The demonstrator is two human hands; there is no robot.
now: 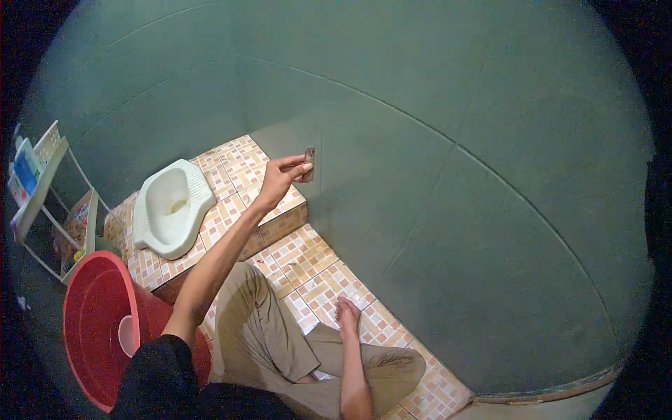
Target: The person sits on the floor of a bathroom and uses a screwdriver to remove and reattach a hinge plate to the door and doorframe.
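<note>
My left arm stretches forward, and my left hand (283,176) pinches a small, flat, brownish rectangular piece (309,165) between thumb and fingers. The piece is held upright, close to the green wall (420,175); I cannot tell whether it touches. Its exact kind is too small to make out. My right hand (348,313) is closed with curled fingers, low over the tiled floor beside my bent legs. Whatever it may hold is hidden.
A white squat toilet (157,210) is set in a raised tiled step (283,225). At left stands a red tub (101,280) with a pale dipper (127,336) inside. Above it, a white rack (43,192) carries packets. Patterned tiles (325,287) cover the floor.
</note>
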